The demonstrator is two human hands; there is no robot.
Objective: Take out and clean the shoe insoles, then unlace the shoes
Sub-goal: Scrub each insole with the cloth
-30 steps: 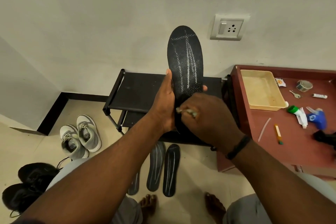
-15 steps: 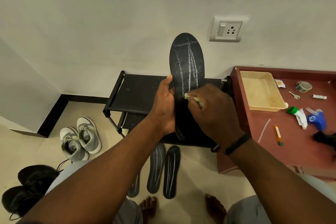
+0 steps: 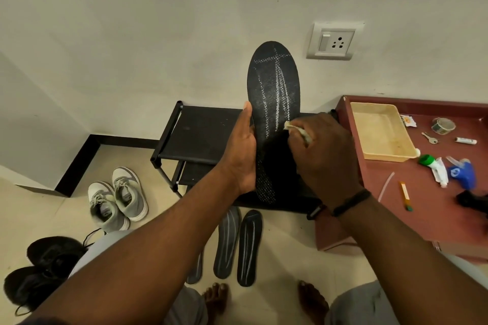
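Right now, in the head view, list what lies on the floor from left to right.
Black shoes → grey sneakers → dark insoles → red low table.

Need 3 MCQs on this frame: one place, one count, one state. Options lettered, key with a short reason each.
1. Where are the grey sneakers?
A. on the red table
B. on the floor, left of the black rack
C. in the tray

2. How many insoles lie on the floor?
A. one
B. three
C. five

3. What is the right hand doing?
A. hanging idle
B. pinching a cloth against the held insole
C. tying laces

Key: B, the pair sits on tile beside the rack; B, three lie side by side; B, cloth touches the insole that the left hand grips.
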